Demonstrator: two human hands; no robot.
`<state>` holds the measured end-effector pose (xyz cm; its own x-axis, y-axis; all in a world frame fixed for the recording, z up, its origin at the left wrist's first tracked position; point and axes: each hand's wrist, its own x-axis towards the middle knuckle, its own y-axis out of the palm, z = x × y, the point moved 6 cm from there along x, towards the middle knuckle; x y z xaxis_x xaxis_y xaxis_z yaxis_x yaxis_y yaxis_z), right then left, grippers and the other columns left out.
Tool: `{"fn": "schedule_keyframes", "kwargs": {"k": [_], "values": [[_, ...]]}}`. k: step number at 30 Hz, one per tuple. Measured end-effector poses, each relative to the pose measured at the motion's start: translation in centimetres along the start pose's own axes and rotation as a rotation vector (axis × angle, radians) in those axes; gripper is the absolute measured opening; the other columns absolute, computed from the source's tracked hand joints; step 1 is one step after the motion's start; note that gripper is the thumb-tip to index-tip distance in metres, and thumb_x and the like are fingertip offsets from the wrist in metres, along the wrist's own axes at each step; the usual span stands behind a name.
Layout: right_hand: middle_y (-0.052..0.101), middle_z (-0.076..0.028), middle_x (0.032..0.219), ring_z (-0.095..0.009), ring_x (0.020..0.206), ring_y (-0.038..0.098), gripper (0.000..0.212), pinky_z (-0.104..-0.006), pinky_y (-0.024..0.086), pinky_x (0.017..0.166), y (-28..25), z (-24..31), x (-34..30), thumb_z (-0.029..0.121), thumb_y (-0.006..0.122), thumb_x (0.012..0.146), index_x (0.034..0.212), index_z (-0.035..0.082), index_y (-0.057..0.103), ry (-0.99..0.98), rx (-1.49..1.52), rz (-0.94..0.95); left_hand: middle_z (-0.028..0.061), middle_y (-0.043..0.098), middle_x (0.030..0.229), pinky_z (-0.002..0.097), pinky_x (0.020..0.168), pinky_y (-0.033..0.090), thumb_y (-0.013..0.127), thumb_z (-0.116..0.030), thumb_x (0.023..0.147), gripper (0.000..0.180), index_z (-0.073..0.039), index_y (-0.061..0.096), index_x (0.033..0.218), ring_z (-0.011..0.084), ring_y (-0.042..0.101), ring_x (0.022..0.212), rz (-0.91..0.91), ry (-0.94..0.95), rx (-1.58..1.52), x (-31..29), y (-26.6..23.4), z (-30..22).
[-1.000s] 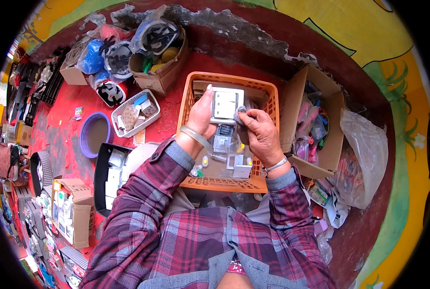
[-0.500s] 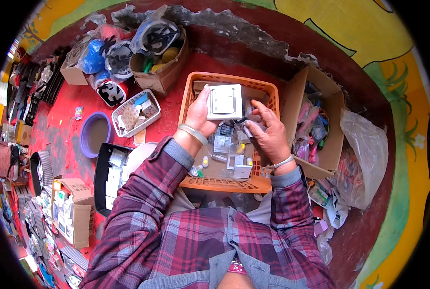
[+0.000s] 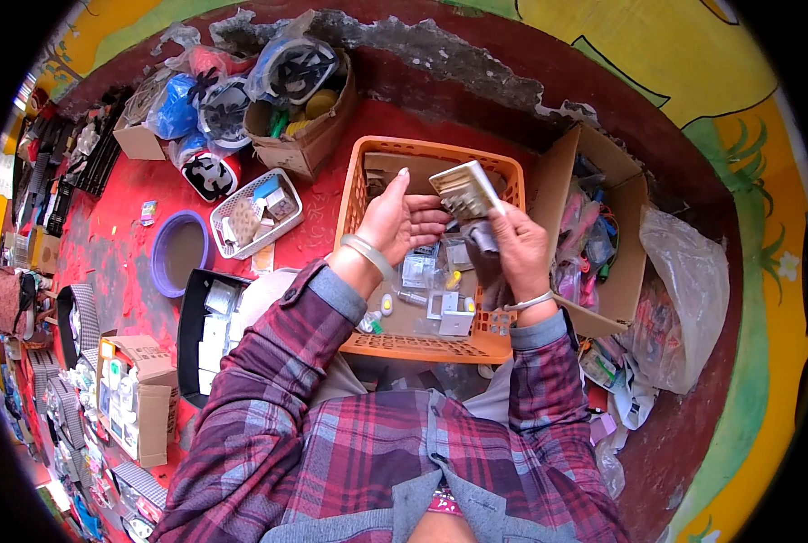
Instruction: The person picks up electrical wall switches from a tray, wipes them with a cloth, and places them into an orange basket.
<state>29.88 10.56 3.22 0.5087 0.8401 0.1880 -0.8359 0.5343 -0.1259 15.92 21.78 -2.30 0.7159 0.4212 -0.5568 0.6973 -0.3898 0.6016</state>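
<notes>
My right hand [image 3: 523,249] grips a white square wall switch [image 3: 465,190] by its edge, tilted so that its back with the fittings shows. The same hand also holds a dark grey-brown cloth [image 3: 487,261], which hangs below the switch. Just left of the switch, my left hand [image 3: 391,223] is open with its fingers stretched toward it, holding nothing. Both hands are above an orange plastic basket [image 3: 360,192]. Inside the basket lie a white square plate [image 3: 456,323], a clear packet [image 3: 417,270] and several small white and yellow parts.
Right of the basket stands a cardboard box [image 3: 621,271] of bagged goods, beside a clear plastic bag [image 3: 684,290]. To the left are a white basket [image 3: 257,242], a purple basin [image 3: 159,258] and a black tray [image 3: 189,335]. Another filled carton [image 3: 309,145] stands by the wall.
The wall switch has passed from my left hand to my right and turned from its front face to its back. My left hand has let go and opened.
</notes>
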Motion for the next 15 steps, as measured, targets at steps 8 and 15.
{"fn": "schedule_keyframes", "kwargs": {"k": [8,15], "values": [[0.069,-0.010,0.091,-0.017,0.077,0.067,0.030,-0.0281,0.055,0.070,1.3,-3.3,-0.7,0.026,0.056,0.094,0.107,0.000,0.061,0.609,0.916,0.049,0.0102,0.062,0.103,0.0354,0.091,0.046,0.054,-0.054,0.089,0.057,-0.003,0.055,0.112,0.0216,0.060,0.095,0.104,0.421,-0.190,1.0,0.1,-1.1],[0.068,-0.010,0.096,-0.019,0.081,0.067,0.030,-0.0305,0.056,0.074,3.4,-3.3,-1.7,0.024,0.052,0.096,0.111,0.000,0.059,0.710,1.039,0.104,0.0138,0.053,0.129,0.0388,0.103,0.040,0.043,-0.080,0.073,0.097,-0.005,0.042,0.134,0.0246,0.053,0.118,0.474,0.403,-0.131,-2.2,5.4,-0.4]]}}
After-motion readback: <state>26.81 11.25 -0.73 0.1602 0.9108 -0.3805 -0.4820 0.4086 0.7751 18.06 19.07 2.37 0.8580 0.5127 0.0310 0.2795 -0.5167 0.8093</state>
